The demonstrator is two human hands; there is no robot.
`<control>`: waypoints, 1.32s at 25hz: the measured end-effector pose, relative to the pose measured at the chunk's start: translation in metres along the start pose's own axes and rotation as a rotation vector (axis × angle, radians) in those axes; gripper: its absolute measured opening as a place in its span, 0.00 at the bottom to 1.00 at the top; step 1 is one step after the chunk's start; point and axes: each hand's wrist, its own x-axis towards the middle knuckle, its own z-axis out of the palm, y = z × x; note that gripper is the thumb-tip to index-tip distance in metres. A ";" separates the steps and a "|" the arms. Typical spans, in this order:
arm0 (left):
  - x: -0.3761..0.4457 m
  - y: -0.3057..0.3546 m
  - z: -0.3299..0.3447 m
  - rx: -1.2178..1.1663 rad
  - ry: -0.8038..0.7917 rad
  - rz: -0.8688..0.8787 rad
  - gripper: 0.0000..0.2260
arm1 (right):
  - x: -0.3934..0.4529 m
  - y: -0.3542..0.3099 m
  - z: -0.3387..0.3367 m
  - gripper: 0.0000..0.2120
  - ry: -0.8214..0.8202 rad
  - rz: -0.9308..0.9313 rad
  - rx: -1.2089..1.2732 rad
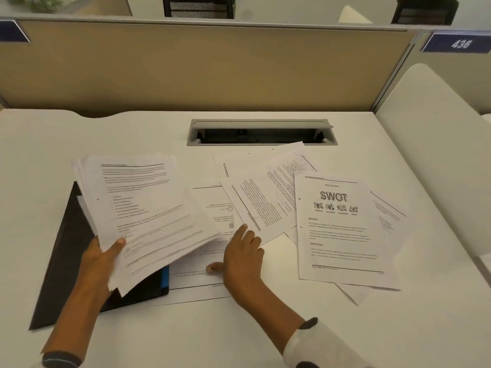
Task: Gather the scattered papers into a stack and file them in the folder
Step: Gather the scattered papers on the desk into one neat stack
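My left hand (102, 257) grips a thick stack of printed papers (143, 208) by its lower left corner, held tilted above a black folder (66, 251) that lies on the desk at the left. My right hand (240, 257) rests flat, fingers apart, on a loose sheet (196, 277) lying partly under the stack. More loose sheets (263, 197) overlap in the middle of the desk. A page headed SWOT (337, 227) lies on top of others at the right.
The white desk (239, 333) is backed by a tan partition (199, 67). An open grey cable tray (261, 132) is set into the desk behind the papers. A white side panel (438, 144) rises at the right.
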 end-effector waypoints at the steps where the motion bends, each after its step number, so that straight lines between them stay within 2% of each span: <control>1: 0.001 0.001 -0.002 -0.027 0.010 -0.002 0.17 | -0.001 -0.001 0.002 0.57 -0.011 0.001 -0.010; 6: 0.000 0.007 0.000 -0.051 -0.023 -0.038 0.15 | 0.004 0.002 -0.003 0.54 -0.134 0.040 0.206; 8: -0.003 0.007 0.005 -0.037 -0.059 -0.035 0.14 | 0.005 0.005 -0.006 0.52 -0.154 0.054 0.203; 10: -0.006 0.007 0.010 -0.042 -0.093 -0.032 0.14 | 0.004 0.012 -0.009 0.45 -0.142 0.052 0.132; 12: -0.008 0.005 0.018 -0.050 -0.129 -0.025 0.15 | 0.004 0.024 -0.013 0.36 -0.099 0.050 0.061; 15: -0.012 -0.001 0.027 -0.021 -0.191 -0.026 0.18 | 0.014 0.043 -0.022 0.23 0.132 0.001 0.081; 18: -0.017 -0.015 0.032 0.011 -0.222 -0.067 0.17 | 0.033 0.061 -0.026 0.21 0.271 -0.078 -0.006; 20: -0.024 -0.022 0.037 0.054 -0.251 -0.073 0.16 | 0.041 0.071 -0.024 0.20 0.275 -0.095 -0.034; 23: -0.033 -0.026 0.049 0.077 -0.293 -0.071 0.14 | 0.050 0.082 -0.021 0.25 0.285 -0.137 -0.055; 25: -0.035 -0.024 0.059 0.066 -0.328 -0.080 0.15 | 0.056 0.085 -0.025 0.21 0.300 -0.149 -0.040; 27: -0.037 -0.021 0.067 0.050 -0.345 -0.077 0.16 | 0.064 0.088 -0.032 0.14 0.346 -0.118 0.003; 31: -0.047 -0.023 0.083 0.053 -0.342 -0.069 0.19 | 0.076 0.100 -0.038 0.14 0.362 -0.027 -0.041; 33: -0.051 -0.026 0.091 0.081 -0.350 -0.067 0.25 | 0.080 0.101 -0.042 0.12 0.337 -0.013 -0.043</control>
